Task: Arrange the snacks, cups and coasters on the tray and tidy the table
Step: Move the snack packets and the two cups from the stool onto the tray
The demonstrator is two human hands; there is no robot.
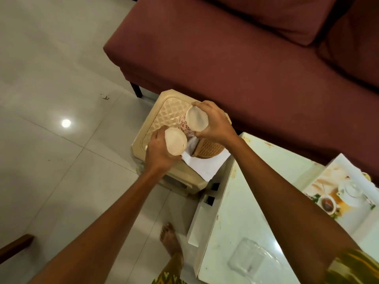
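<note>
1. Nearest, low right: white worktop (246, 191), stained along the edge. On it, close in, a clear container (249, 258), blurred.
2. Farther right on the same worktop: tray (338, 167) printed with a tea-set picture, lying flat, well apart from both cups.
3. On the floor (51, 78) beside the worktop: one bare foot (170, 236).
4. Beyond the worktop's far corner: beige plastic stool (164, 107) with a quilted top. On its near side, a white paper sheet (207, 167); on the sheet, a woven round piece (211, 147); coaster or holder, cannot tell.
5. Above the stool, left hand (159, 152): fingers curled round a pale cup (175, 141), round end toward the camera, the cup's side hidden.
6. Just beyond, right hand (215, 124): fingers wrapped round a patterned cup (185, 125), white with red floral print, tilted, round end also toward the camera. The two cups just beside each other; touching or not, cannot tell.
7. Farthest: maroon sofa (225, 48) behind the stool, on a dark leg.
</note>
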